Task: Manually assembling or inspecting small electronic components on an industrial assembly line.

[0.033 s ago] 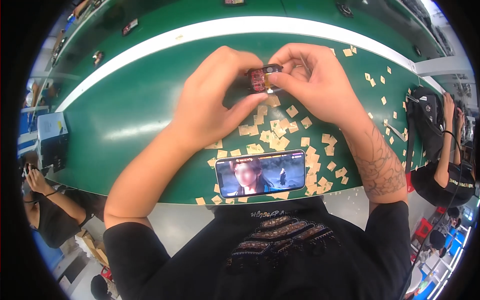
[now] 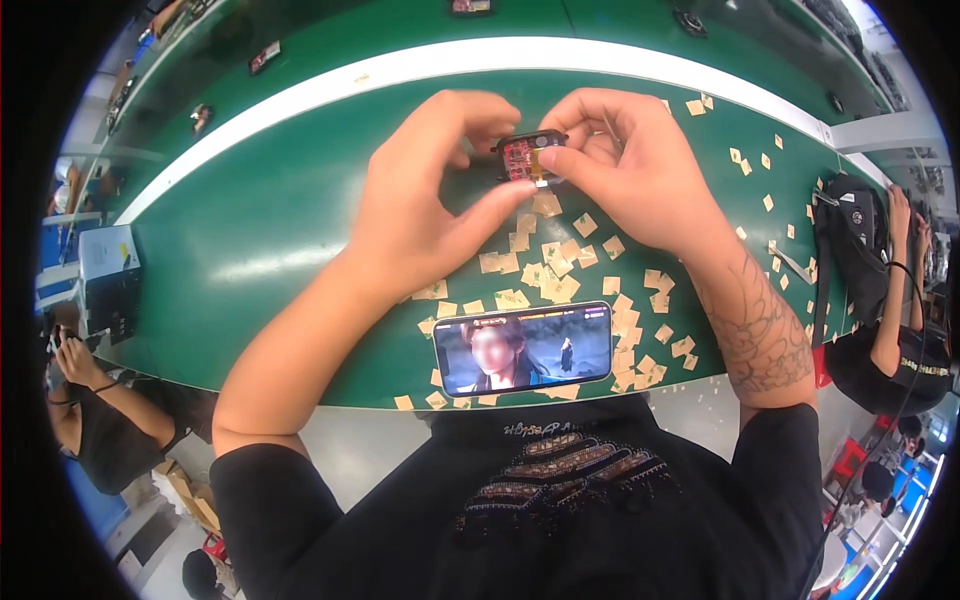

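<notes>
My right hand point(image 2: 625, 165) grips a small black device with a red circuit board point(image 2: 520, 160) showing in its casing, thumb pressed on its face. A thin metallic sliver point(image 2: 608, 125), its kind unclear, shows between the same hand's curled fingers. My left hand point(image 2: 425, 195) is beside the device. Its thumb tip touches the lower edge, while its bent fingers stand apart from the upper left corner. Many small beige square stickers point(image 2: 560, 250) lie scattered under and to the right of my hands.
A phone point(image 2: 525, 350) playing a video lies near the front edge of the green table point(image 2: 250, 240). Tweezers point(image 2: 793, 262) and a black bag point(image 2: 855, 225) are to the right. A white ledge point(image 2: 400, 68) crosses the back. Other people sit on both sides.
My left fingers have come away from the device's upper left side and drawn back slightly. My right hand keeps its hold.
</notes>
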### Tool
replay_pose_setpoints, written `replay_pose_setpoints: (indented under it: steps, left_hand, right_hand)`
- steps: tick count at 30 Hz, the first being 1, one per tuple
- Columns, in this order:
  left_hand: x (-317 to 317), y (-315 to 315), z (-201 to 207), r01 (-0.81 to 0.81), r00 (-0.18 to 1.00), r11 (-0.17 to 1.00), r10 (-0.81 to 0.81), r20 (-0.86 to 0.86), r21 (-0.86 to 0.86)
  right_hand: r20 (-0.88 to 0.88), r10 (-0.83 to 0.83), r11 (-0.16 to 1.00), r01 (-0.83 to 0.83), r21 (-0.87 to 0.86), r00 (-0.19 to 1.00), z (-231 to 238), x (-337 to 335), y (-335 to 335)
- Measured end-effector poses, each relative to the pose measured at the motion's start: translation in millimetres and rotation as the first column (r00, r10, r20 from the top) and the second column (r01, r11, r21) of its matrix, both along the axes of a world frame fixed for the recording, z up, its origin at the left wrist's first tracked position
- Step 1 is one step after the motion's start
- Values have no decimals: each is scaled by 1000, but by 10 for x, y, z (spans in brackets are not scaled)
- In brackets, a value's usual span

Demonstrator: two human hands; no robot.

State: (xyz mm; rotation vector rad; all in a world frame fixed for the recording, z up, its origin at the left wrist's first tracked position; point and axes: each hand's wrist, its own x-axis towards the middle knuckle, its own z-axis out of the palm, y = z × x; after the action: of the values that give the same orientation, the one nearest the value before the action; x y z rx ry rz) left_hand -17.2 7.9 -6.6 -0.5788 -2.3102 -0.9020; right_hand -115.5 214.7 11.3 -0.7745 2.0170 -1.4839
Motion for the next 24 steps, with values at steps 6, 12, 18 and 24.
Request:
replay_pose_setpoints:
  steps: [6, 12, 18, 24]
  left_hand:
    - [-125, 19, 74, -61, 766, 854, -292, 573, 517]
    - [-804, -785, -245, -386, 880, 900, 293, 374, 201]
    - [-1624, -1230, -272, -525, 767, 794, 598, 234, -308]
    - [-1812, -979, -131, -202, 976, 944, 217, 28, -261]
  right_hand:
    - [-149, -91, 996, 90, -10, 985, -60, 49, 23]
    - [-343, -258, 965, 259, -43, 903, -18, 25, 28]
    - [-511, -177, 984, 156, -84, 841, -343, -237, 67]
    - [-581, -216, 976, 149, -161, 785, -317, -248, 33]
